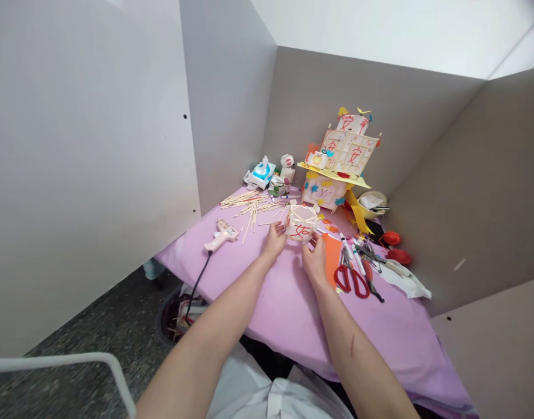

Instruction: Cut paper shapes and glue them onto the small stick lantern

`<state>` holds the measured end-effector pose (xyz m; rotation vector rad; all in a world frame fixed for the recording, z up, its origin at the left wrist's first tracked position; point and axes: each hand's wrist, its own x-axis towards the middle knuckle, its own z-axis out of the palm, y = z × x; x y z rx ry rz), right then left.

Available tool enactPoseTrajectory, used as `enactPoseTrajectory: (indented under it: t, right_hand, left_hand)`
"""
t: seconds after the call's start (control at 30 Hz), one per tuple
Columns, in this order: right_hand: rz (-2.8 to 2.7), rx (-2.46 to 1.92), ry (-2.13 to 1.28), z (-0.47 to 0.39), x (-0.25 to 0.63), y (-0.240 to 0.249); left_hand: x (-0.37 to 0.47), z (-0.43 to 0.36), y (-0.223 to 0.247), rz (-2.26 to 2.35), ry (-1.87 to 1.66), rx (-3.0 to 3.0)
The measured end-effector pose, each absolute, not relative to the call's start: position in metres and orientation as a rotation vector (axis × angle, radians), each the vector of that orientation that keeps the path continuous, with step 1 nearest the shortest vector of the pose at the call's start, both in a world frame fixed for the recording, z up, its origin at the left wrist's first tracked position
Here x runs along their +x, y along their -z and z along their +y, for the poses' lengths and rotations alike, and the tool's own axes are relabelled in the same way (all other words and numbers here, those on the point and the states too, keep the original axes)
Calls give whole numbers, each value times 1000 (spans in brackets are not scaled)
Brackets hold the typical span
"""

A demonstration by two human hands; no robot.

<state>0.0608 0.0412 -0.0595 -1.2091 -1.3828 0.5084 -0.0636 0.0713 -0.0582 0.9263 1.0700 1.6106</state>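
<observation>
A small white paper lantern (300, 228) with red brush strokes and a frame of thin sticks on top is between my hands, near the middle of the purple-covered table (284, 308). My left hand (274, 240) grips its left side with bent fingers. On its lower right side, my right hand (314, 256) holds it by the fingertips. Behind it stands a taller tiered paper lantern (352, 152) with red characters, a yellow sheet and coloured cut-outs. Thin wooden sticks (251, 203) lie loose to the left.
A glue gun (222, 234) with a dark cord lies at the left. Red-handled scissors (352, 281), pliers (371, 281), markers and orange paper (332, 256) are at the right. Further back are wipes (262, 173), a yellow bowl (373, 205) and red yarn (398, 256). Grey panels surround the table.
</observation>
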Motion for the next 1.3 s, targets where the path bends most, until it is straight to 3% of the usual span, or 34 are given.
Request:
enactPoseTrajectory:
  t: [0.57, 0.9, 1.3]
  right_hand:
    - [-1365, -1217, -556, 44, 60, 63]
    - [-1425, -1279, -163, 32, 53, 53]
    - [-1542, -1053, -265, 3, 26, 44]
  left_hand:
    - [-68, 72, 63, 1317, -1615, 1162]
    - [-79, 60, 45, 1594, -1854, 1227]
    - [-72, 59, 43, 1418, -1874, 1272]
